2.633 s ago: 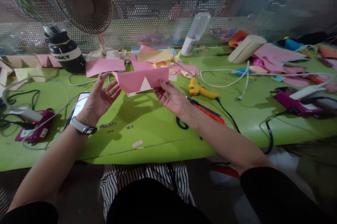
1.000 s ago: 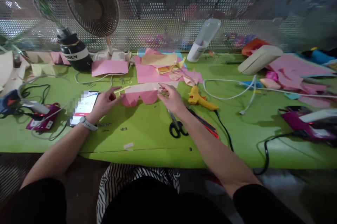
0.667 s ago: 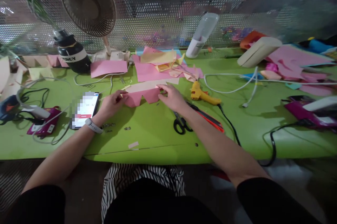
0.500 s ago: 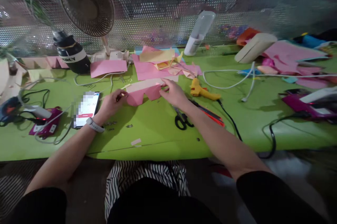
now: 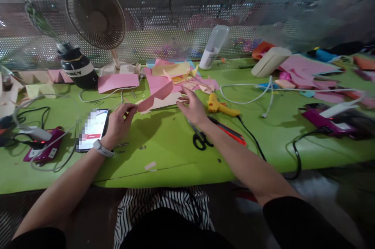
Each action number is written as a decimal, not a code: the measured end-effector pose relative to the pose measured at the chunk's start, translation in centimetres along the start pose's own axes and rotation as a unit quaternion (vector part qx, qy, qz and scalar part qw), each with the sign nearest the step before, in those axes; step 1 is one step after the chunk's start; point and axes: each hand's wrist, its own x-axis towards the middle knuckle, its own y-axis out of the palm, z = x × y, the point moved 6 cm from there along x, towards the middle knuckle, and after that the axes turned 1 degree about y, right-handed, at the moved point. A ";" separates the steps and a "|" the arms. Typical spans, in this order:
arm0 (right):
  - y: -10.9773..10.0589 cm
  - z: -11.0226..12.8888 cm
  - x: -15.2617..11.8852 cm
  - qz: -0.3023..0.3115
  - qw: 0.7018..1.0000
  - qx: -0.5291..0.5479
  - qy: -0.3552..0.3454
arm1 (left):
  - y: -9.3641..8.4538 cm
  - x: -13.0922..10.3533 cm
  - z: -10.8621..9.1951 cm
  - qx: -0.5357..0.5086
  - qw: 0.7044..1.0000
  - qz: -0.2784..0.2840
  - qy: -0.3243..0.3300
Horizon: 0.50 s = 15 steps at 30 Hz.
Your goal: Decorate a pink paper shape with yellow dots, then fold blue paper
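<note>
A folded pink paper piece [image 5: 156, 96] with a notched edge is pinched at its left end by my left hand [image 5: 120, 122]. The piece slants up to the right, and its far end is free. Beneath and behind it lies a pale paper strip [image 5: 165, 101] on the green table. My right hand [image 5: 191, 106] is at the right end of that strip with its fingers apart; whether the fingertips touch the strip I cannot tell. Black-handled scissors [image 5: 200, 139] lie partly under my right forearm. To the right of that hand is a yellow glue gun [image 5: 221, 106].
A phone [image 5: 95, 130] lies by my left wrist. Behind are pink sheets [image 5: 150, 79], a fan [image 5: 96, 16], a black jar [image 5: 77, 69] and a white bottle [image 5: 213, 48]. Purple power strips [image 5: 48, 149] with cables flank both sides. A red-edged cutter [image 5: 231, 132] lies near the scissors.
The pink piece, earlier held at both ends with its notched edge facing me, has swung up and away. My right hand has let go of it; my left still grips it.
</note>
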 end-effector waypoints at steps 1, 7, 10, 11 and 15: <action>0.0 -0.2 0.0 0.003 1.000 0.016 0.010 | -0.1 0.0 -0.1 0.005 1.000 -0.004 0.006; 0.2 -0.5 0.3 0.019 0.982 0.157 0.100 | 0.2 -0.1 -1.2 0.061 0.994 0.025 0.083; 0.0 0.2 0.4 0.034 0.971 0.211 0.111 | 0.4 -0.2 -1.3 0.085 0.992 0.033 0.087; 0.0 0.4 0.5 0.040 0.965 0.234 0.115 | 0.5 -0.2 -1.2 0.090 0.992 0.034 0.082; -0.1 0.7 0.4 0.060 0.942 0.298 0.139 | 0.4 0.0 -1.0 0.102 0.992 0.026 0.064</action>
